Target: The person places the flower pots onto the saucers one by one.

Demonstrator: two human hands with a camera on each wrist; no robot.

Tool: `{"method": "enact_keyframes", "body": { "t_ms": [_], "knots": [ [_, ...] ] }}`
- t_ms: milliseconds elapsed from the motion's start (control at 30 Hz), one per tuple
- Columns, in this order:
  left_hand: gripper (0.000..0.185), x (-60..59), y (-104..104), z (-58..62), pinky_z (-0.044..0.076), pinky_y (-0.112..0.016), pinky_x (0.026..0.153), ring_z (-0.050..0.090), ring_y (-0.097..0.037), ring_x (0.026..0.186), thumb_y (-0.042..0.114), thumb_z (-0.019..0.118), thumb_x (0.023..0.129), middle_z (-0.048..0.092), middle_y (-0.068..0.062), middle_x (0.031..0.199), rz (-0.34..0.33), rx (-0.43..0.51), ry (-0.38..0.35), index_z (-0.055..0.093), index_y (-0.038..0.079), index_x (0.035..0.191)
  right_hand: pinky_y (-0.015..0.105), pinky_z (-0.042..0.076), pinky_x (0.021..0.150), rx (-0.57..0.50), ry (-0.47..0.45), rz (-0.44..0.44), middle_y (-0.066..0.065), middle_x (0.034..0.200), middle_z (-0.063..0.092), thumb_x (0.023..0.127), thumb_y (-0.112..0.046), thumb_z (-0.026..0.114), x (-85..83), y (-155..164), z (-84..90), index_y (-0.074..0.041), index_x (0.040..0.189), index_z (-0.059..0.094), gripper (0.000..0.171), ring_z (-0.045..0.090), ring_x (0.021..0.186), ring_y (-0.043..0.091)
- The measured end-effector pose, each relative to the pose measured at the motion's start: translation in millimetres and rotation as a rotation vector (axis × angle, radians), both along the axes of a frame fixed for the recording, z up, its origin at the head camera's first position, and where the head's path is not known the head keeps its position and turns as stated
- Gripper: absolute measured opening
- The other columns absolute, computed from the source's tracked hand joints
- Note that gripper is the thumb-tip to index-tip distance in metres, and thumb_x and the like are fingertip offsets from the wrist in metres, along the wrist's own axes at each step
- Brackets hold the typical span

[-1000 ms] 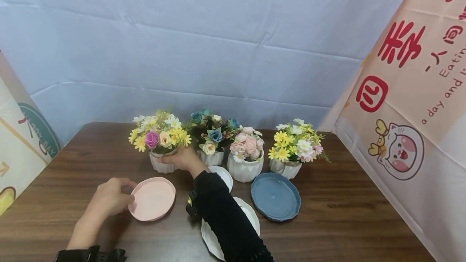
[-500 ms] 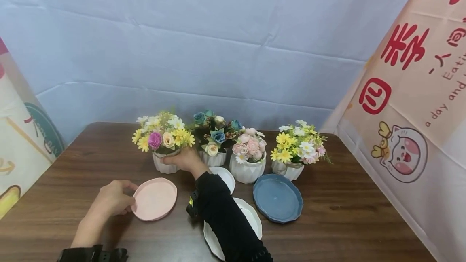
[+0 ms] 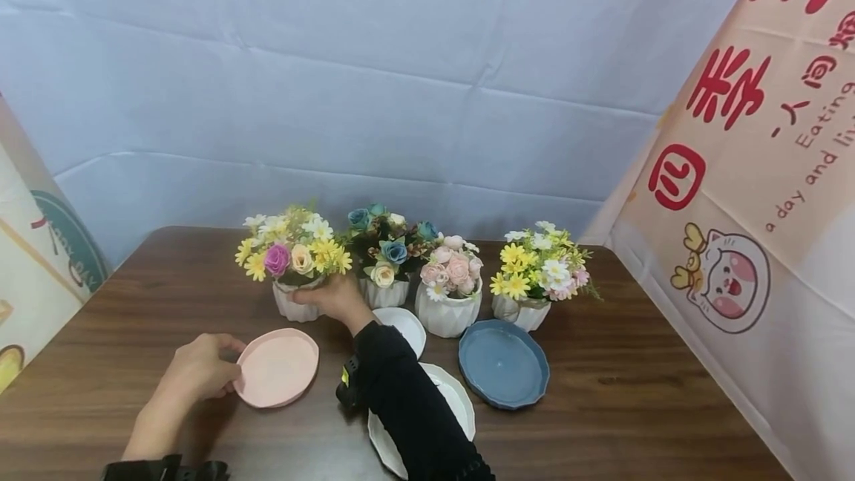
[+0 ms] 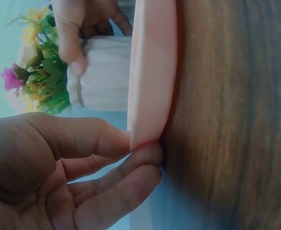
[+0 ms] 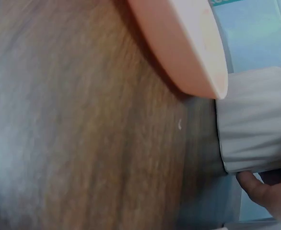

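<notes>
My left hand (image 3: 230,371) pinches the near-left rim of a pink plate (image 3: 279,367) that lies on the wooden table (image 3: 634,407). In the left wrist view the thumb is over the pink plate's (image 4: 152,72) edge and the fingers (image 4: 140,158) are under it. My right hand (image 3: 319,294), in a black sleeve, grips a white ribbed pot (image 3: 292,308) of yellow, white and purple flowers (image 3: 290,251) just behind the plate. The right wrist view shows the pot (image 5: 253,120) standing on the table beside the pink plate (image 5: 183,43).
Three more flower pots stand in a row to the right: blue roses (image 3: 385,292), pink roses (image 3: 447,312), yellow daisies (image 3: 522,312). A blue plate (image 3: 504,362) and two white plates (image 3: 407,325) (image 3: 454,403) lie in front. Banners flank both table sides.
</notes>
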State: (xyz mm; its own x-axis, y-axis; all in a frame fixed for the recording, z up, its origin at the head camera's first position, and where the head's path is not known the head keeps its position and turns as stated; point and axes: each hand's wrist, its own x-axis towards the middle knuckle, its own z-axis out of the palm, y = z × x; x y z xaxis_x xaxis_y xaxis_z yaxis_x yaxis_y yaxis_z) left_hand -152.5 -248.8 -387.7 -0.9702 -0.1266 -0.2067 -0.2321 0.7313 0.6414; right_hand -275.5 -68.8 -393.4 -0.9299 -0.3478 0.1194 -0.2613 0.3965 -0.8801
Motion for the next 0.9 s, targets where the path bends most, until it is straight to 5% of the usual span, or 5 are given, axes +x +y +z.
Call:
{"method": "enact_keyframes", "body": {
  "t_ms": [200, 400, 633, 900],
  "knots": [
    [0.041, 0.7, 1, 0.4, 0.049, -0.028, 0.046, 0.055, -0.016, 0.049, -0.004, 0.065, 0.062, 0.055, -0.004, 0.052, 0.003, 0.001, -0.004, 0.061, -0.009, 0.103, 0.024, 0.043, 0.084, 0.023, -0.078, -0.054, 0.004, 0.120, 0.057, 0.066, -0.037, 0.082, 3.1, -2, 3.9, -0.005, 0.121, 0.057, 0.068, 0.053, 0.103, 0.014],
    [0.042, 0.0, 2, 0.0, 0.050, -0.029, 0.048, 0.056, -0.016, 0.050, -0.004, 0.064, 0.062, 0.056, -0.005, 0.054, 0.009, 0.021, -0.016, 0.060, -0.009, 0.103, 0.024, 0.038, 0.094, 0.015, 0.028, 0.028, 0.002, 0.128, 0.053, 0.071, -0.030, 0.080, 6.2, -8, 16.6, -0.008, 0.133, 0.045, 0.075, 0.048, 0.115, 0.014],
    [0.046, -0.8, 1, 2.1, 0.051, -0.030, 0.049, 0.056, -0.017, 0.052, -0.004, 0.064, 0.063, 0.056, -0.006, 0.056, 0.013, 0.049, -0.034, 0.057, -0.012, 0.107, 0.027, 0.017, 0.108, 0.155, -0.012, 0.110, 0.012, 0.148, 0.025, 0.083, -0.035, 0.065, 11.8, -10, 25.1, 0.003, 0.144, 0.018, 0.086, 0.023, 0.134, 0.018],
    [0.043, -0.9, -2, 2.6, 0.052, -0.031, 0.050, 0.057, -0.017, 0.053, -0.002, 0.062, 0.066, 0.058, -0.006, 0.057, -0.002, 0.051, -0.027, 0.057, -0.012, 0.108, 0.034, 0.003, 0.110, 0.382, -0.148, 0.270, 0.009, 0.153, 0.011, 0.092, -0.043, 0.049, 11.6, -5, 30.9, -0.007, 0.148, 0.021, 0.072, 0.008, 0.138, 0.016]
  ]
}}
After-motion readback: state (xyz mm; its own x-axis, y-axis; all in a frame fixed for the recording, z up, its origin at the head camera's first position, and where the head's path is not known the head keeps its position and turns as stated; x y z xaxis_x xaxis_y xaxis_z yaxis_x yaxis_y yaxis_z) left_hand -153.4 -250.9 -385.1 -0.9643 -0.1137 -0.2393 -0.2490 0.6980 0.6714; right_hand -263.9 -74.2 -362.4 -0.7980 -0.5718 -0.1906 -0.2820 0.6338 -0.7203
